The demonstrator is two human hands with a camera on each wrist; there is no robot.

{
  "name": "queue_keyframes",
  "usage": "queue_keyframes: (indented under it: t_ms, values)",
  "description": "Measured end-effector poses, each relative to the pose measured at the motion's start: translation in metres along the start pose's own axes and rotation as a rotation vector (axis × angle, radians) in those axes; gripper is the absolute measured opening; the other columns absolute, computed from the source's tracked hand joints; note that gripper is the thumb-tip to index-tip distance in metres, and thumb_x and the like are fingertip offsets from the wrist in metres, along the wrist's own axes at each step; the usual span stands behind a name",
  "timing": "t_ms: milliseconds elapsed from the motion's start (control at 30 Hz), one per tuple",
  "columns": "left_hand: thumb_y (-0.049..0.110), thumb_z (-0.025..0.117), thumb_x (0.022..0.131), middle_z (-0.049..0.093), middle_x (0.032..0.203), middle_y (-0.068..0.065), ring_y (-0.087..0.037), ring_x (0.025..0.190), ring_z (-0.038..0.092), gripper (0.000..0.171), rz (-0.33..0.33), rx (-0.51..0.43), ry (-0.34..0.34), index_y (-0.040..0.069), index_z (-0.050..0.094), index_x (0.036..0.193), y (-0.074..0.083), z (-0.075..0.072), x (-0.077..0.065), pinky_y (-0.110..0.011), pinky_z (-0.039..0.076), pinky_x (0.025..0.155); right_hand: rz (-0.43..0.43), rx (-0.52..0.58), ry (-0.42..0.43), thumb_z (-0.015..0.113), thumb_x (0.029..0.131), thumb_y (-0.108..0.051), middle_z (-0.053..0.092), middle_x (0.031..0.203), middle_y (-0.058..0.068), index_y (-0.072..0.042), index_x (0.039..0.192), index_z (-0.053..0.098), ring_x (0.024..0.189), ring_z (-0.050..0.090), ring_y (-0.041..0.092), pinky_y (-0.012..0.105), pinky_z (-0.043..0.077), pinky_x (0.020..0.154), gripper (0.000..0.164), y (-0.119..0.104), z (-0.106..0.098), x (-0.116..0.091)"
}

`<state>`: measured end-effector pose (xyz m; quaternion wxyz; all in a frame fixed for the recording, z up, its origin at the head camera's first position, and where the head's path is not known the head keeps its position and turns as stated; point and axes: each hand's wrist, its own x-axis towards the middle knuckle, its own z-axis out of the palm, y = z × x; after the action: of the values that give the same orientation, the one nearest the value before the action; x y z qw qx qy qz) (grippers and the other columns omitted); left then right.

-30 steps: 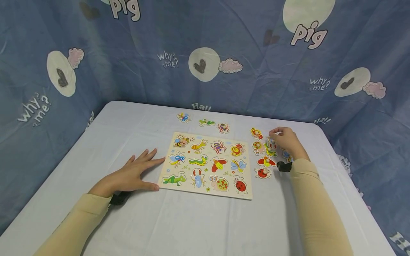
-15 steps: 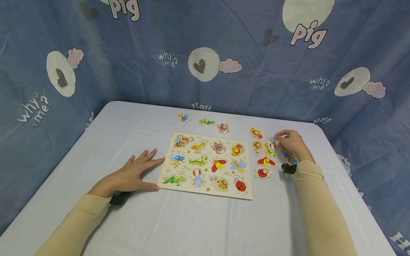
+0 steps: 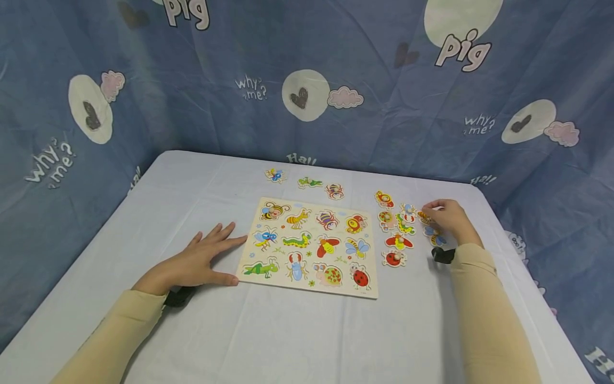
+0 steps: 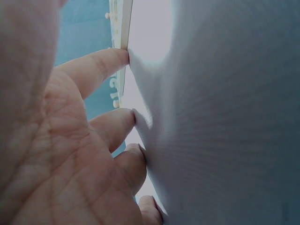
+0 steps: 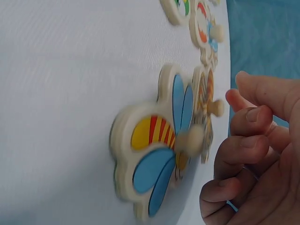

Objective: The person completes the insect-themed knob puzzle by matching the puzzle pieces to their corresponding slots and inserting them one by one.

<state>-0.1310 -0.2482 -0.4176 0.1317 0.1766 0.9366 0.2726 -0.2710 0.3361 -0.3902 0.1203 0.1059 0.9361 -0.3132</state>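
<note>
A wooden knob puzzle board (image 3: 288, 282) with printed insects lies mid-table. My left hand (image 3: 203, 261) rests on the cloth, fingers spread, index fingertip and thumb touching the board's left edge. To the right, my right hand (image 3: 448, 218) hovers with loosely curled fingers by an orange striped insect piece (image 3: 423, 216). In the right wrist view, a gap separates its thumb (image 5: 262, 91) from that piece's knob (image 5: 215, 108), and the hand holds nothing. Just below lies a blue-winged striped insect piece (image 3: 435, 236), its knob facing up.
Right of the board sit more knobbed pieces, including a red ladybug (image 3: 394, 259), a red-winged insect (image 3: 399, 242) and a green caterpillar (image 3: 405, 226). Behind it lie a dragonfly-like piece (image 3: 275, 175), a grasshopper (image 3: 309, 182) and a spider (image 3: 334, 191). A blue printed curtain (image 3: 374, 138) hangs behind.
My right hand has moved rightward and slightly nearer, from above the stag beetle piece to the orange striped piece, uncovering the beetle and the blue-winged piece. The left hand stays still.
</note>
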Motion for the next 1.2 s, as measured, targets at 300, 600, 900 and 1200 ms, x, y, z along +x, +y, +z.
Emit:
queue_keyframes:
  t_ms: [300,600,900,1200]
  values:
    - [0.054,0.093,0.077,0.017,0.179,-0.025,-0.055,0.165,0.006,0.102,0.005,-0.001,0.003,0.022,0.048,0.163,0.0,-0.002,-0.001,-0.083,0.001,0.124,0.044,0.007,-0.013,0.062,0.107,-0.037,0.058,0.116,0.016,0.0,0.139,0.06,0.103,0.054,0.029,0.037,0.045,0.084,0.05,0.011,-0.002,0.007]
    - [0.056,0.091,0.079,0.017,0.179,-0.024,-0.054,0.165,0.005,0.101,-0.006,-0.003,0.0,0.022,0.048,0.163,0.0,-0.002,0.001,-0.081,-0.001,0.125,0.084,0.023,-0.012,0.062,0.108,-0.033,0.059,0.118,0.016,-0.001,0.14,0.06,0.1,0.056,0.027,0.035,0.045,0.082,0.046,0.015,0.0,0.01]
    - [0.056,0.092,0.078,0.018,0.179,-0.024,-0.055,0.165,0.006,0.101,0.004,0.0,0.007,0.022,0.048,0.163,0.001,-0.003,-0.001,-0.082,0.0,0.124,0.04,-0.003,0.009,0.061,0.108,-0.03,0.064,0.113,0.014,0.003,0.135,0.062,0.095,0.058,0.022,0.031,0.048,0.079,0.043,0.016,0.001,0.01]
    - [0.056,0.091,0.079,0.017,0.179,-0.024,-0.054,0.165,0.005,0.101,-0.003,-0.002,-0.005,0.023,0.048,0.163,0.0,-0.001,-0.001,-0.082,0.0,0.125,0.026,-0.039,-0.04,0.054,0.11,-0.024,0.065,0.102,0.011,0.009,0.135,0.058,0.082,0.059,0.014,0.025,0.049,0.072,0.042,0.014,0.004,0.008]
